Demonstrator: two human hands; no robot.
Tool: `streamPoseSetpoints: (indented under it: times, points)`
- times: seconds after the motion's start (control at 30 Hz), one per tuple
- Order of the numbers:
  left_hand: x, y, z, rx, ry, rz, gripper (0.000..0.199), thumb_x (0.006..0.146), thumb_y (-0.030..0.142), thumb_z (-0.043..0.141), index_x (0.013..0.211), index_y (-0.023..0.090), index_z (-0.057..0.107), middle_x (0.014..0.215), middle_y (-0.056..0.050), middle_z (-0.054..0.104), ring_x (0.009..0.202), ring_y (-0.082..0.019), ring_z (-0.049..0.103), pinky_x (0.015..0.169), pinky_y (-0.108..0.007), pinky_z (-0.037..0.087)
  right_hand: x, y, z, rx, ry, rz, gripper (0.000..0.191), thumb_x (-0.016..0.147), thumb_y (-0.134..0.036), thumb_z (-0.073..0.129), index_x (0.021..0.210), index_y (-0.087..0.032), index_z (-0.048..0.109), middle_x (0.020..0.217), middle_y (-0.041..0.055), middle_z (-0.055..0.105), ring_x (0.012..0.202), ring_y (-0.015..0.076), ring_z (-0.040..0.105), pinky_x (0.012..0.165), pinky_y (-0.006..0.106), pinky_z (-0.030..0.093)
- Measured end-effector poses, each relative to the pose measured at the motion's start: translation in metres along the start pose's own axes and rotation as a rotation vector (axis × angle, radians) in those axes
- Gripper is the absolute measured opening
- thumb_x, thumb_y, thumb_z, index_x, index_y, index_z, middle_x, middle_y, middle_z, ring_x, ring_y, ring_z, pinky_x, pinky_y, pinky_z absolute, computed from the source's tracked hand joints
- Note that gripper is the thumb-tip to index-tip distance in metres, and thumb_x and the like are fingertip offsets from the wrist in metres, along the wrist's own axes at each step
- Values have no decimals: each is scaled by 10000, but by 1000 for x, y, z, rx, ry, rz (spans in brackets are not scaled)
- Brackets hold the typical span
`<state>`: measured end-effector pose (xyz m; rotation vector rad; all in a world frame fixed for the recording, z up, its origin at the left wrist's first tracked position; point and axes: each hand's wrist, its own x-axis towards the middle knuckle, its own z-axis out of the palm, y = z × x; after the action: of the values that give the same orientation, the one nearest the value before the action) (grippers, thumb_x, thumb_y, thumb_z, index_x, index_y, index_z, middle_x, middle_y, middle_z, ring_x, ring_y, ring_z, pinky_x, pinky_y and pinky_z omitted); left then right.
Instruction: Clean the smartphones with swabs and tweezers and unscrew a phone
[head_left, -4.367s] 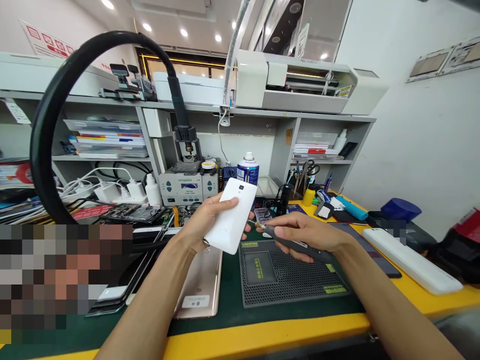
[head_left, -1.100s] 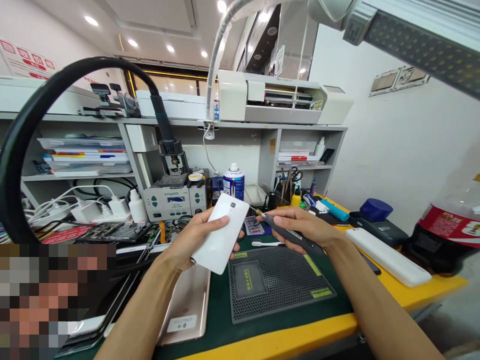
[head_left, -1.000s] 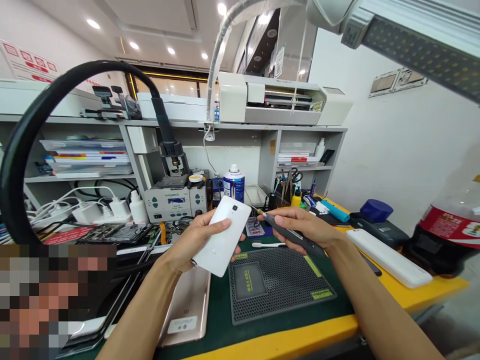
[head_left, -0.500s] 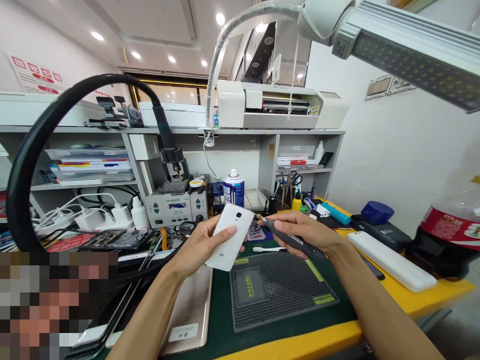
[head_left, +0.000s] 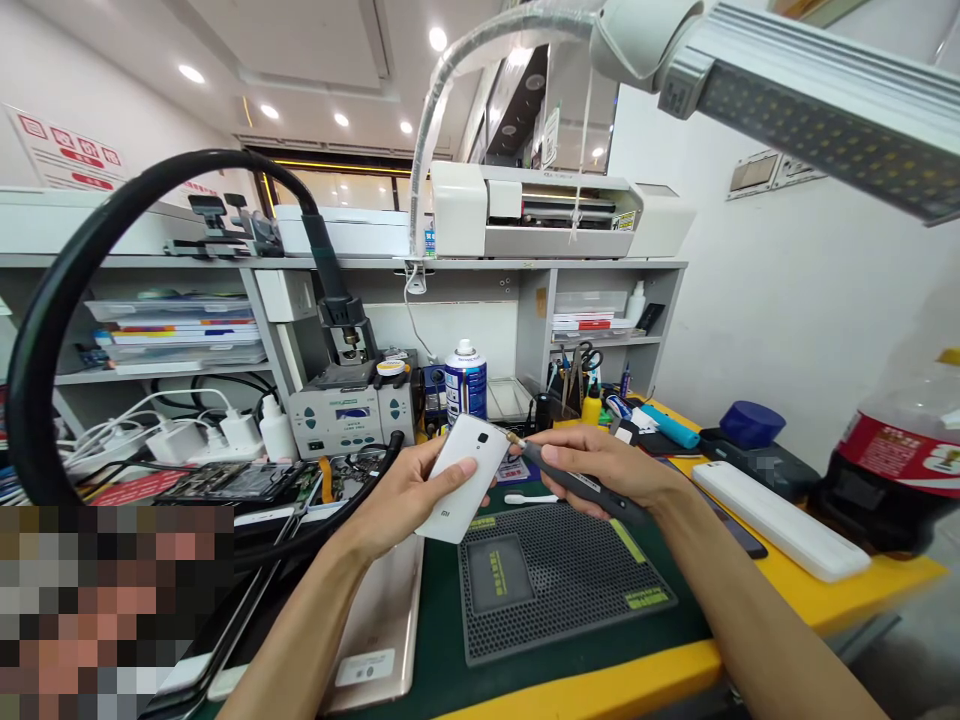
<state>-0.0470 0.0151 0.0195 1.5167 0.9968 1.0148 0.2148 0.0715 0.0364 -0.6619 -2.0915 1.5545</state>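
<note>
Head view, clock centred on the phone: white phone up above the bench, camera side showing, leaning with its top end toward one o'clock!
Left hand: grip clamped on the phone, thumb flat across the back, fingertips curling round the edge at three o'clock.
Right hand: grip closed firmly round a grey pen-shaped tool, coming in from three o'clock.
Tool tip: right up at the phone's two o'clock corner, and whether it touches or sits just beside, I can't tell!
Honeycomb pad: down at four o'clock, lying flat beneath both hands, so there's air between it and the phone.
Green mat: a strip shows at six o'clock, a lane between the pad and the gold tablet.
Tablet: seven o'clock, its near side running under the left forearm, tight quarters there!
Bench front edge: a yellow band slanting past at five o'clock, just beyond the pad.
White toothbrush: three o'clock, between the pad and the right hand, partly hidden.
Spray can: twelve o'clock, upright behind the phone, closing off that side.
Soldering station: ten o'clock, with the black hose looping wide round the left.
Long white case: far out at three o'clock, well apart from the right hand, cola bottle beyond.
Lamp: two o'clock, high overhead.
</note>
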Motion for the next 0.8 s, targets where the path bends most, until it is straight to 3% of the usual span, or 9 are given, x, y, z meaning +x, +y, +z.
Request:
streamPoseSetpoints:
  times: [0.4, 0.8]
  points:
    - [0, 3, 4, 183, 8, 46, 501, 885, 514, 591, 1271, 194, 606, 958, -79, 695, 778, -208, 637, 615, -259, 478, 1, -3, 2, -37, -11, 6, 405, 950, -533, 525, 1083, -160, 614, 756, -9, 584, 367, 36, 471, 347, 171, 363]
    - [3, -1, 11, 265, -8, 87, 453, 900, 507, 552, 1179, 161, 640, 874, -51, 666, 721, -185, 572, 581, -233, 418, 1, -2, 4, -41, -8, 25, 453, 941, -557, 528, 1166, -172, 607, 794, 8, 610, 388, 36, 478, 357, 166, 373]
